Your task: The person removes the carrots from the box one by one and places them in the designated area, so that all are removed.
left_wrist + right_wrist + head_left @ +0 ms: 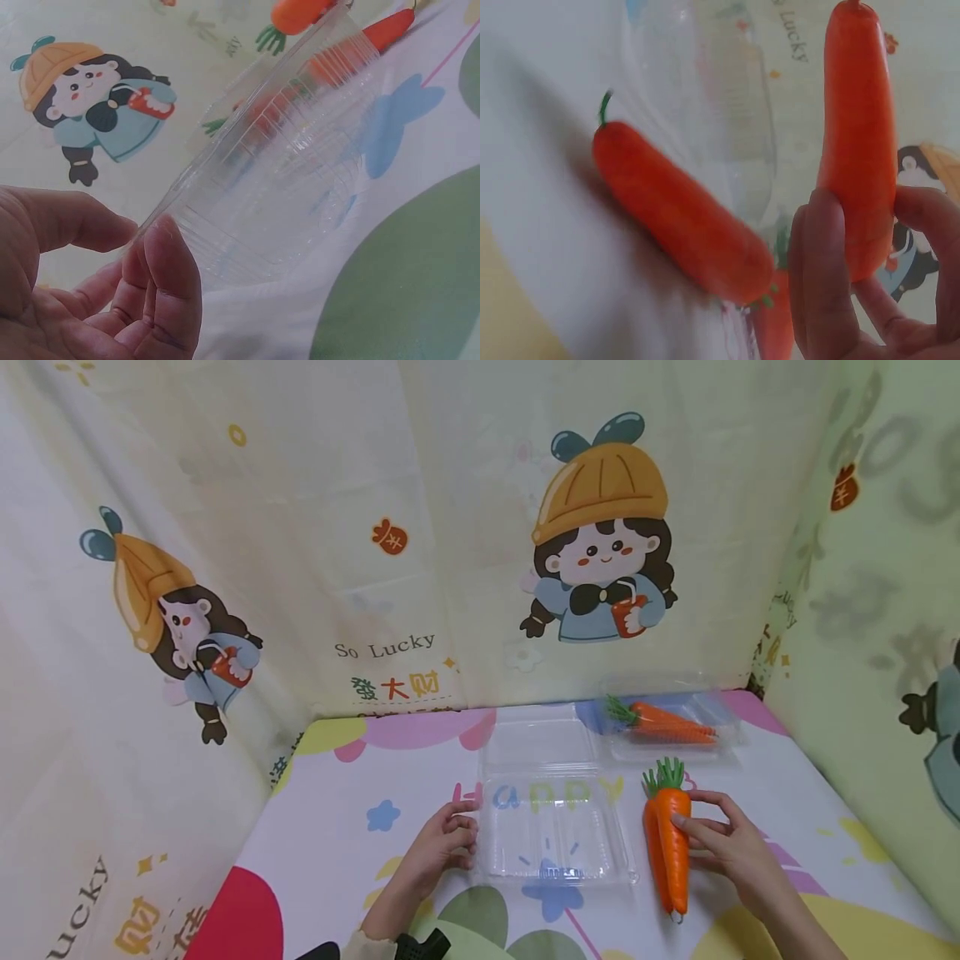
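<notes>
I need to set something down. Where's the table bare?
Widest: the table left of the left hand. Smaller: between the right hand and the table's right edge. Crowded: right of centre, with the open container, nearer carrots and carrot-filled container.

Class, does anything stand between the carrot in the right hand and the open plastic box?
Just a second carrot on the table: the head view shows it between the held carrot and the plastic box. Nothing visible covers the box.
</notes>
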Tool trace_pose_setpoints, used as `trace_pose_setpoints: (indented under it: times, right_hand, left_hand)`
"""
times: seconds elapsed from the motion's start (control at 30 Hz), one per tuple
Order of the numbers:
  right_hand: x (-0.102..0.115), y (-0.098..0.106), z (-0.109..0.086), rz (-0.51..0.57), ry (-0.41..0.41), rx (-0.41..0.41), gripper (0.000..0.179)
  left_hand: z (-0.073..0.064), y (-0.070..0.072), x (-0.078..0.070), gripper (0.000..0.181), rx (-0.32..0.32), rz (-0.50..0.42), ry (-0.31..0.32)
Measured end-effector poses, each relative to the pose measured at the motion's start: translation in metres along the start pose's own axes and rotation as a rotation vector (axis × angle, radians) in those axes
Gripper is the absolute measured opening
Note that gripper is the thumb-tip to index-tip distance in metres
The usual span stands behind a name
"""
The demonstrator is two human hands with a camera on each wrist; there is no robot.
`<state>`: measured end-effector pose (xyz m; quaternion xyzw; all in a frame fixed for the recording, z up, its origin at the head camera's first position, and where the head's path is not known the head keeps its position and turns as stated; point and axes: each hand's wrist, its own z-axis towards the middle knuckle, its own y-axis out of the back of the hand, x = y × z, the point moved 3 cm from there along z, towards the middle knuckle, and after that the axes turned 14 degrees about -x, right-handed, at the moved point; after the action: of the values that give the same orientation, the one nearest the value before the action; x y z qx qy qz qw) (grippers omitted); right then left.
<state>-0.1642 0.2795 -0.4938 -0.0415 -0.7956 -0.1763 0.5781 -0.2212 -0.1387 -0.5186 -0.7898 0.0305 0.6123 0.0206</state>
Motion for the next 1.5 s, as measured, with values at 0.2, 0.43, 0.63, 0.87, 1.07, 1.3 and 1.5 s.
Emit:
trace_pose_setpoints:
  times: [0.2,0.43,0.63,0.87,1.07,1.3,1.5]
  right_hand:
    - [-0.006,0.008,0.006,-0.066,0.004,-0.030,0.079]
    - [-0.008,0.016,0.015,-0.330,0.050,-0.098,0.095]
    - [-0.014,0.018,0.018,-0.407,0.097,-0.093,0.090]
    - [-0.020,0.021,0.022,-0.474,0.118,-0.095,0.090]
    - [-0.022,0.021,0.024,-0.481,0.105,-0.091,0.093]
    - [-0.022,0.023,0.025,-0.483,0.105,-0.093,0.094]
    - [-0.021,0.024,0.024,-0.475,0.116,-0.093,0.093]
  left_hand:
    - [0.000,0.001,0.000,0.055,-0.005,0.001,-0.001]
    - [0.000,0.001,0.001,0.057,-0.004,-0.005,-0.004]
    - [0.000,0.003,0.002,0.053,-0.040,-0.008,-0.031]
    - [-0.002,0.011,0.001,0.052,-0.057,-0.002,-0.048]
    - [-0.001,0.024,0.002,0.054,-0.084,0.013,-0.036]
    - [-0.002,0.046,0.000,0.054,-0.131,0.030,-0.022]
    - [-0.004,0.063,-0.002,0.053,-0.174,0.045,-0.009]
